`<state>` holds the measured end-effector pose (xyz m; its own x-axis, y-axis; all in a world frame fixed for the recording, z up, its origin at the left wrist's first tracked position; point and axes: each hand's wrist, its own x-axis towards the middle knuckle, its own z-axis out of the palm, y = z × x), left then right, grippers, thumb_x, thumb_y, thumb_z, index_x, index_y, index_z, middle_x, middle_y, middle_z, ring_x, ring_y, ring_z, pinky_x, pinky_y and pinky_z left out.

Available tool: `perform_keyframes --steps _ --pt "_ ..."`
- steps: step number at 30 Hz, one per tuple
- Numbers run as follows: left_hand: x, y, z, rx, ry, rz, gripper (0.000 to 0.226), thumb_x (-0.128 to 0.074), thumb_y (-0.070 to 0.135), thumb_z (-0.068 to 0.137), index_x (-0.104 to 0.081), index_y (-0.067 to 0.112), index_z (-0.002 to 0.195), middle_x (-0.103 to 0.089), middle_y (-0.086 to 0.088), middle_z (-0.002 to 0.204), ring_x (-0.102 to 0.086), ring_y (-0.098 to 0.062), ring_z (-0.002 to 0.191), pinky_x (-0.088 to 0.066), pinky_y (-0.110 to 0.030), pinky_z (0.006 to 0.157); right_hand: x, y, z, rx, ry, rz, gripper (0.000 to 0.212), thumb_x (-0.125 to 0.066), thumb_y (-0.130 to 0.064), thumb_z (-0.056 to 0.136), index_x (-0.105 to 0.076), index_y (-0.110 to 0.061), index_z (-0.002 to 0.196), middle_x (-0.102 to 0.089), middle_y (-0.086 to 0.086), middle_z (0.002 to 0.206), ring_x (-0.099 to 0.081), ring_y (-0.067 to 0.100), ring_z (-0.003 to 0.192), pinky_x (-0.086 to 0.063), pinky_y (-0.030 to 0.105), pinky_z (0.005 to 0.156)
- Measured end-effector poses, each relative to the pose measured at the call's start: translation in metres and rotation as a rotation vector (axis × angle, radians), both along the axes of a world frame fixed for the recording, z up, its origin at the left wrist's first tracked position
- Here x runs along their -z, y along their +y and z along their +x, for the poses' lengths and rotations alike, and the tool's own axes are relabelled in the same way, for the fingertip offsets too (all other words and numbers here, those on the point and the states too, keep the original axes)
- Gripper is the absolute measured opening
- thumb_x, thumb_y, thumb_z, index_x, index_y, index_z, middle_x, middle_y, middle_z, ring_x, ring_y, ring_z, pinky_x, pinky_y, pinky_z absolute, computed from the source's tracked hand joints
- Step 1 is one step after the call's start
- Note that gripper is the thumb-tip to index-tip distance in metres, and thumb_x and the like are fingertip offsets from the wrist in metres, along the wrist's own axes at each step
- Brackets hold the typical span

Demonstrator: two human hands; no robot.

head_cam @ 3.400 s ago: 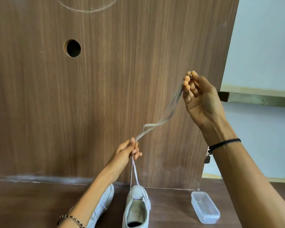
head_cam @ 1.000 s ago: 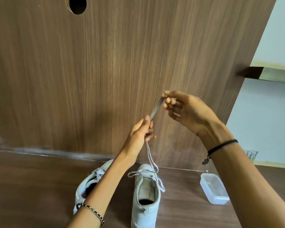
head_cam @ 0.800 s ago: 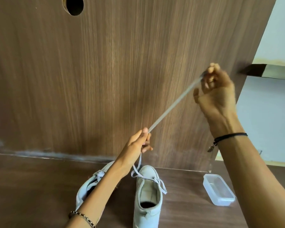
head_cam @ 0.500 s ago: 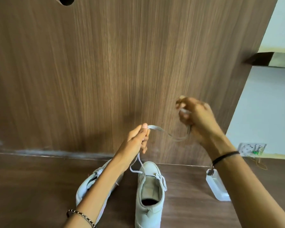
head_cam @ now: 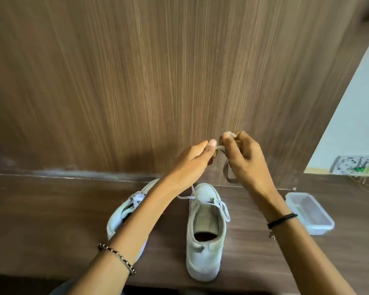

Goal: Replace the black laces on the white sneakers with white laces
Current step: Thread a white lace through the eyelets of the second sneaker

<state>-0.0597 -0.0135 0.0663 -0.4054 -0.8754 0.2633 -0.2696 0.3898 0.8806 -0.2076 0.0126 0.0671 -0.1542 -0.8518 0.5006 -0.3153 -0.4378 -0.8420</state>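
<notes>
White sneaker (head_cam: 205, 231) stands on the brown table (head_cam: 51, 209), heel nearest me. Above its toe the left hand (head_cam: 192, 162) and right hand (head_cam: 245, 165) both pinch the white lace (head_cam: 226, 170), and a slack loop hangs below. A slipped pinch would likely twist the lace or drag it from the eyelets.

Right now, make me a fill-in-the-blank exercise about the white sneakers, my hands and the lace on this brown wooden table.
The left hand and right hand both pinch the flat white lace ___ the upright white sneaker.
The clear rectangular plastic container sits on that sneaker's ___ side.
The second white sneaker is partly hidden behind the ___ forearm.
Missing words: above; right; left.
</notes>
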Motion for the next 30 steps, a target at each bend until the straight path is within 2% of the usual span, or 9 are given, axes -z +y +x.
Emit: perform_keyframes --steps 1,3,5,8,10,13,19,26,30 --pt "-0.001 0.001 0.0 0.026 0.017 0.011 0.036 -0.034 0.045 0.11 -0.058 0.02 0.097 -0.057 0.012 0.064 -0.059 0.004 0.06 -0.035 -0.019 0.061 -0.005 -0.002 -0.004 -0.025 -0.192 -0.007 0.027 -0.05 -0.026 0.109 -0.059 -0.005 0.094 -0.05 -0.001 0.06 -0.042 0.01 0.048 -0.036 0.02 0.044" --pt "0.0 0.001 0.001 0.07 0.055 0.028 0.036 -0.034 0.039 0.111 -0.047 0.017 0.086 -0.036 0.019 0.063 -0.037 -0.001 0.051 -0.03 -0.017 0.055 -0.017 -0.004 -0.018 -0.083 -0.531 -0.005 0.025 -0.051 -0.024 0.109 -0.061 -0.011 0.089 -0.043 -0.009 0.058 -0.035 0.004 0.046 -0.03 0.017 0.042" --pt "0.003 -0.002 0.001 0.106 0.061 0.04 0.035 -0.034 0.038 0.111 -0.045 0.017 0.085 -0.037 0.018 0.062 -0.03 -0.003 0.056 -0.029 -0.018 0.055 -0.025 -0.005 -0.032 -0.182 -0.807 0.014 0.026 -0.052 -0.028 0.107 -0.061 -0.018 0.086 -0.041 -0.011 0.062 -0.033 0.002 0.047 -0.029 0.016 0.044" --pt "0.014 -0.003 -0.004 0.13 0.003 0.037 0.037 -0.034 0.042 0.11 -0.044 0.021 0.082 -0.037 0.018 0.064 -0.031 -0.004 0.059 -0.031 -0.022 0.058 -0.019 -0.004 -0.043 -0.264 -1.083 0.067 0.023 -0.053 -0.031 0.106 -0.062 -0.021 0.088 -0.042 -0.013 0.059 -0.036 0.002 0.046 -0.031 0.014 0.043" --pt "0.021 -0.004 -0.008 0.126 0.003 0.045 0.036 -0.034 0.041 0.11 -0.044 0.021 0.081 -0.037 0.018 0.065 -0.031 -0.004 0.06 -0.031 -0.023 0.058 -0.012 -0.004 -0.046 -0.272 -1.135 0.109 0.024 -0.053 -0.03 0.106 -0.063 -0.021 0.087 -0.043 -0.013 0.058 -0.036 0.002 0.045 -0.031 0.013 0.042" --pt "0.018 -0.006 -0.007 0.097 0.098 0.068 0.035 -0.035 0.04 0.11 -0.046 0.019 0.085 -0.037 0.017 0.065 -0.031 -0.004 0.058 -0.033 -0.02 0.057 -0.008 -0.001 -0.049 -0.212 -1.042 0.161 0.028 -0.053 -0.029 0.106 -0.063 -0.02 0.082 -0.041 -0.013 0.058 -0.032 0.002 0.043 -0.026 0.014 0.04" --pt "0.011 -0.014 0.0 0.038 0.21 0.092 0.032 -0.039 0.036 0.11 -0.049 0.014 0.089 -0.034 0.015 0.062 -0.03 -0.005 0.055 -0.034 -0.021 0.055 -0.003 0.007 -0.05 0.038 -0.539 0.262 0.024 -0.061 -0.028 0.103 -0.07 -0.016 0.083 -0.041 -0.01 0.054 -0.032 0.006 0.048 -0.025 0.017 0.038" --pt "0.016 -0.009 0.0 0.094 0.14 0.005 0.035 -0.038 0.034 0.11 -0.043 0.017 0.08 -0.036 0.018 0.062 -0.029 -0.006 0.059 -0.031 -0.021 0.056 0.006 0.012 -0.026 -0.041 -0.215 0.379 0.038 -0.06 -0.049 0.1 -0.078 -0.017 0.096 -0.035 -0.006 0.055 -0.027 0.004 0.042 -0.026 0.016 0.04" --pt "0.021 -0.011 0.001 0.064 0.074 0.035 0.028 -0.04 0.035 0.11 -0.057 0.017 0.095 -0.041 0.014 0.069 -0.033 -0.005 0.058 -0.032 -0.02 0.056 0.01 0.012 -0.018 -0.203 -0.104 0.285 0.044 -0.06 -0.058 0.094 -0.077 -0.018 0.1 -0.045 0.0 0.057 -0.034 0.011 0.045 -0.033 0.02 0.047"
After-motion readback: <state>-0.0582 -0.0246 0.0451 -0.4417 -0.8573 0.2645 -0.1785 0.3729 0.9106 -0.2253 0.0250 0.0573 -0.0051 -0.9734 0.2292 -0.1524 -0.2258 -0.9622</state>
